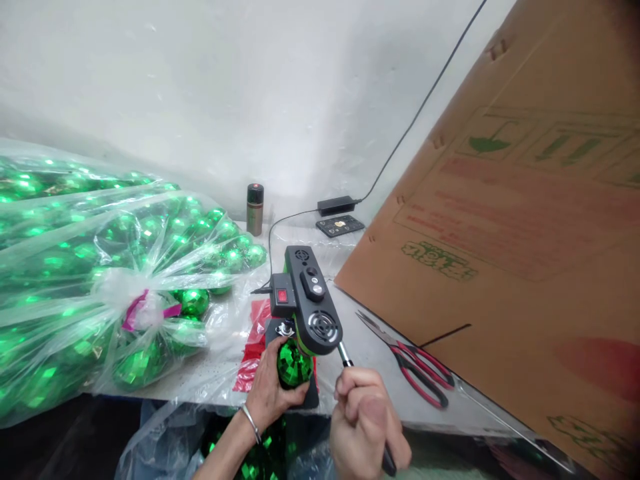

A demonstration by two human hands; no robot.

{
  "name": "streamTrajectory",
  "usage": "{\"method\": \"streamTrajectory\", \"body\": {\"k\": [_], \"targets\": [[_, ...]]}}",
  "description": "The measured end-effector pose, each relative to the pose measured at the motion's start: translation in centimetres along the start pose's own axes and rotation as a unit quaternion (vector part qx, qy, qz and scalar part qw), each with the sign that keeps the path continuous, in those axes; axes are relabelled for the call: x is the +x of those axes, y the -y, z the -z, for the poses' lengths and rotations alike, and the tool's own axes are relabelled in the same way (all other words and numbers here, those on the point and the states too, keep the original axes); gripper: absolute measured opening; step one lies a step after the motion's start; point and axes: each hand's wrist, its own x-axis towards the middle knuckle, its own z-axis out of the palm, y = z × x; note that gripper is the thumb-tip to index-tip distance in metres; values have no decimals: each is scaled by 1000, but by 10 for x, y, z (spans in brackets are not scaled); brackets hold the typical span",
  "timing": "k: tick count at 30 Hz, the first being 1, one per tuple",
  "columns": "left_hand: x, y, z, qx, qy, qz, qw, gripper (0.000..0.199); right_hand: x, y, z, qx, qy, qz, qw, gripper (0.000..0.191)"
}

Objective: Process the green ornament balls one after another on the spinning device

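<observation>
My left hand (270,383), with a silver bangle on the wrist, is wrapped round a shiny green faceted ball ornament (294,364). It holds the ball against the front of a small black machine (306,293), just under a small metal fitting (285,329). My right hand (369,420) is closed round the black grip of a lever handle (345,354). The lever's metal rod runs up to the machine's right side. A red rocker switch (282,296) and round vents show on the machine's casing. Red plastic (254,339) lies beneath the machine.
A clear bag (145,260) packed with green balls, tied with pink tape (136,310), covers the left. Red-handled scissors (420,373) lie right of the machine, beside a big leaning carton (500,220). Behind stand a dark bottle (255,210), a power adapter (337,205) and a phone (340,225).
</observation>
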Motion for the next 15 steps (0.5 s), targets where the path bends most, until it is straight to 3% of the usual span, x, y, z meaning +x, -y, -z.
{"method": "streamTrajectory", "body": {"k": [7,11,15], "targets": [[2,-1,-1,-9,0,0,1000,82,-1,0,5,-6,17,-18,1000,56],[2,1,-2,-10,-2,1,1000,84,-2,3,-2,-1,-6,-25,1000,55],[3,6,-6,-12,11,7,1000,90,-5,-15,10,14,-7,0,1000,53]]}}
